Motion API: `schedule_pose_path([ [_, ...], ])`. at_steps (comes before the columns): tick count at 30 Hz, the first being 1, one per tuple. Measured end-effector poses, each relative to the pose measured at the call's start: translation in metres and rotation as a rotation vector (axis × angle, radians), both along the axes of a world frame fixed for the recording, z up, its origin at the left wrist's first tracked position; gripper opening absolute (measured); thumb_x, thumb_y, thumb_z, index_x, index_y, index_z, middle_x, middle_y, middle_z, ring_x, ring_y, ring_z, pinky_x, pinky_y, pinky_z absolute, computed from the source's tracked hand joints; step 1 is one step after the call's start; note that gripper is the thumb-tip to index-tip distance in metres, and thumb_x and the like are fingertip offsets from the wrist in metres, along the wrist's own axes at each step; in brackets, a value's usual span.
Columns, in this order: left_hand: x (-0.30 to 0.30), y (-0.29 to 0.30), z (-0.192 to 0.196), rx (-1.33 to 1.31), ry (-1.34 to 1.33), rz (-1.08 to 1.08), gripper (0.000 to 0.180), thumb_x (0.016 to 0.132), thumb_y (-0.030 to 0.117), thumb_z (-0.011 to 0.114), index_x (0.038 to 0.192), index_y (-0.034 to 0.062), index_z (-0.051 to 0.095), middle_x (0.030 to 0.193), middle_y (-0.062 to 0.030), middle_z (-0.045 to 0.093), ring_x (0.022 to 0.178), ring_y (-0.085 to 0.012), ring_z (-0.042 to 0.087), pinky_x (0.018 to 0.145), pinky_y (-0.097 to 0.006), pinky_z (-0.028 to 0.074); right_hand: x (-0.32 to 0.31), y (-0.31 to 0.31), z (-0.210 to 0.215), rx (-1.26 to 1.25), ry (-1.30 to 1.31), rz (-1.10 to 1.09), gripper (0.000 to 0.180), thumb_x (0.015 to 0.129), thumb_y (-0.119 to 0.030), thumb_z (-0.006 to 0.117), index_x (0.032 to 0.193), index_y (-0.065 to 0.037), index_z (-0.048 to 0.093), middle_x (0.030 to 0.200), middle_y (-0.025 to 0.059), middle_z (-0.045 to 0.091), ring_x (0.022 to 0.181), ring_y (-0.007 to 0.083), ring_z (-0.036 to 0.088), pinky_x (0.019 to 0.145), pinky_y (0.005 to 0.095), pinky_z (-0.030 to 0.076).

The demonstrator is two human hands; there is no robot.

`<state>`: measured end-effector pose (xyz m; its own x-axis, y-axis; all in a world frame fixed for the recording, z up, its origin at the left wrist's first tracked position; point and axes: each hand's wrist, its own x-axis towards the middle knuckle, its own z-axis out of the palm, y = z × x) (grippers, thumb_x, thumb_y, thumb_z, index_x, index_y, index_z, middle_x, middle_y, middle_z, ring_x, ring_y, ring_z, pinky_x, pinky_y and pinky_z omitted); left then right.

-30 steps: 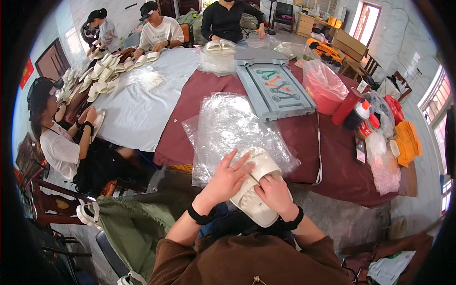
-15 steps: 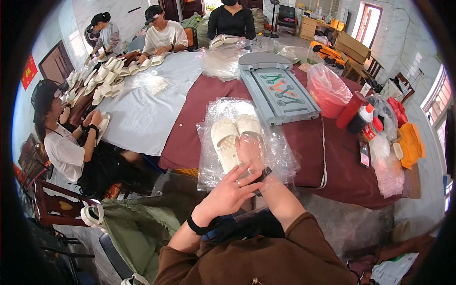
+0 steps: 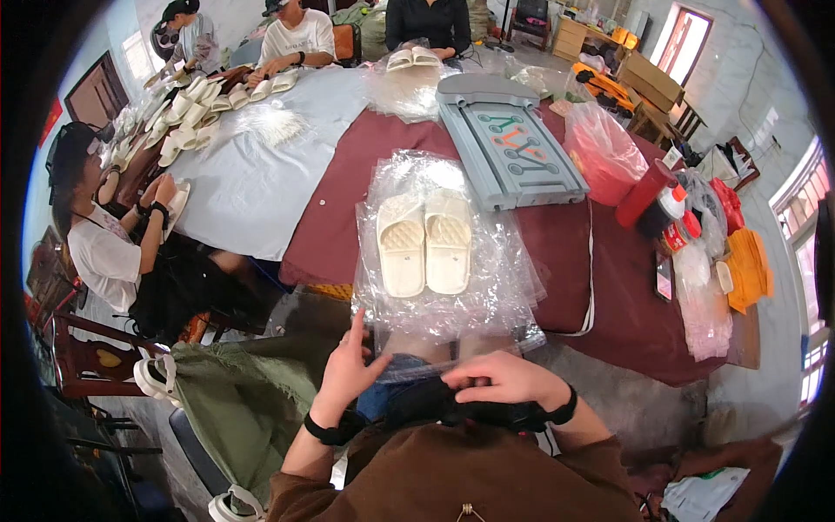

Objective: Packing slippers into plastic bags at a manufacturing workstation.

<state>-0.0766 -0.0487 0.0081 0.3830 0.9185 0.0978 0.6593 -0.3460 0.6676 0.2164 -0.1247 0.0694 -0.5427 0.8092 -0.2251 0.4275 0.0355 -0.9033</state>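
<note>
A pair of cream slide slippers (image 3: 424,248) with quilted straps lies side by side, toes away from me, on the stack of clear plastic bags (image 3: 500,291) at the near table edge. It looks to be inside the top bag, whose near end hangs past the edge over my lap. My left hand (image 3: 348,370) is by the bag's near left corner, index finger and thumb stretched apart, holding nothing. My right hand (image 3: 504,381) is at the bag's near edge, its fingers curled in and apparently pinching the film. Black bands circle both wrists.
A grey paper trimmer (image 3: 513,143) lies beyond the bags. To the right stand a pink plastic sack (image 3: 603,152), a red cylinder (image 3: 645,193), a bottle (image 3: 665,209) and a phone (image 3: 664,277). Co-workers sit around the table near piled slippers (image 3: 187,109). Green cloth (image 3: 243,396) drapes at my left.
My right hand has left the slippers and come back to the bag's near edge. My left hand has drawn down and left, off the right wrist. The slippers stay on the bags, fully visible.
</note>
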Motion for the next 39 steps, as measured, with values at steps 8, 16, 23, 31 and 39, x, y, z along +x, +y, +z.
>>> schedule_pose_path([
  [8,-0.017,0.002,-0.011,-0.219,-0.473,0.126,0.067,0.087,-0.003,0.065,0.149,0.0117,0.043,0.079,-0.003,0.067,0.071,-0.007,0.06,0.07,-0.025,0.051,0.055,0.024,-0.03,0.471,-0.098,-1.012,0.03,0.089,-0.018,0.073,0.114,-0.002,0.067,0.073,0.0048,0.063,0.062,0.0124,0.055,0.061,0.0259,0.045],
  [16,-0.026,-0.004,-0.006,-0.043,-0.358,0.175,0.053,0.086,-0.003,0.062,0.137,0.008,0.056,0.077,-0.0032,0.065,0.068,-0.0087,0.061,0.067,-0.025,0.051,0.061,0.039,-0.079,0.243,0.048,-0.869,0.043,0.092,-0.011,0.062,0.133,-0.002,0.053,0.072,0.0101,0.067,0.062,0.0146,0.059,0.061,0.0312,0.047],
  [23,-0.038,-0.006,0.001,-0.14,-0.296,0.015,0.048,0.087,-0.001,0.057,0.135,0.0068,0.056,0.086,-0.005,0.067,0.078,-0.0117,0.065,0.071,-0.027,0.052,0.054,0.021,-0.061,0.34,-0.079,-0.863,0.042,0.094,-0.003,0.054,0.135,-0.008,0.053,0.076,0.0111,0.065,0.068,0.0249,0.063,0.068,0.0357,0.05],
  [31,-0.03,0.019,0.003,0.473,0.1,-0.003,0.066,0.076,-0.001,0.069,0.139,0.0056,0.051,0.148,-0.0188,0.046,0.135,-0.039,0.044,0.106,-0.044,0.044,0.059,0.022,-0.048,0.939,-0.405,-0.738,0.051,0.086,0.003,0.057,0.133,-0.015,0.059,0.11,0.0109,0.064,0.106,0.0313,0.058,0.087,0.0407,0.05],
  [39,-0.024,0.033,-0.024,0.446,-0.097,-0.104,0.028,0.078,0.0,0.072,0.105,0.0047,0.073,0.131,-0.0125,0.063,0.136,-0.0365,0.048,0.108,-0.044,0.044,0.07,0.029,-0.05,0.95,-0.329,-0.538,0.019,0.078,-0.006,0.073,0.097,-0.008,0.074,0.121,0.006,0.067,0.107,0.0289,0.056,0.09,0.0379,0.049],
])
